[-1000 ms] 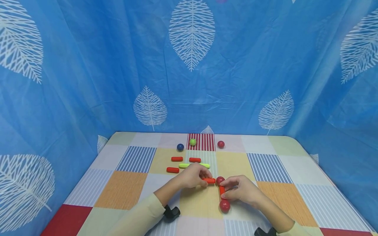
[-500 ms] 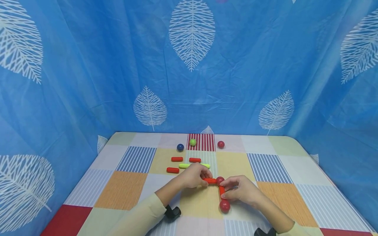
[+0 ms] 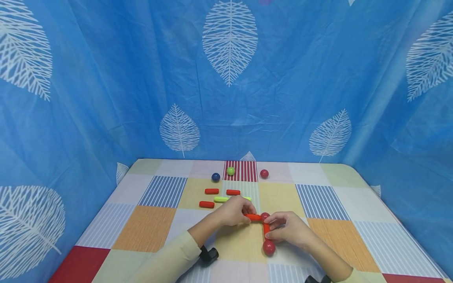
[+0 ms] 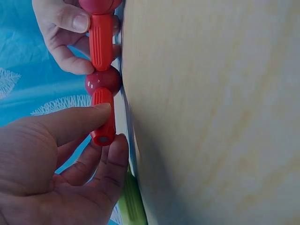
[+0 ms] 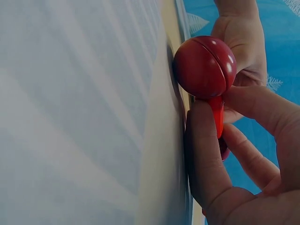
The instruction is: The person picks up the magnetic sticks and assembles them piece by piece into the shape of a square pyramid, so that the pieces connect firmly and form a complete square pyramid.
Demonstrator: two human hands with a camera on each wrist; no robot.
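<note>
Between thumb and fingers, my left hand (image 3: pixel 234 211) pinches a short red rod (image 3: pixel 253 217) lying crosswise. Its right end meets a red ball (image 3: pixel 264 217). My right hand (image 3: pixel 288 228) grips a second red rod, seen in the left wrist view as a ribbed stick (image 4: pixel 101 42), which joins that ball to a nearer, larger-looking red ball (image 3: pixel 269 247). Together the pieces form a corner on the table. In the left wrist view the first rod's free end (image 4: pixel 103 139) shows a grey round spot. The near ball (image 5: pixel 204 65) has a groove around it in the right wrist view.
Beyond my left hand lie a long lime-green rod (image 3: pixel 221 199), partly hidden, and three short red rods, one at the left (image 3: pixel 207 204). Farther back sit a blue ball (image 3: pixel 215 177), a green ball (image 3: pixel 231 171) and a red ball (image 3: pixel 264 173). Blue curtains surround the patchwork-covered table.
My left hand has moved its red rod slightly right, closing the small gap to the far red ball. The right hand keeps its hold almost unmoved.
</note>
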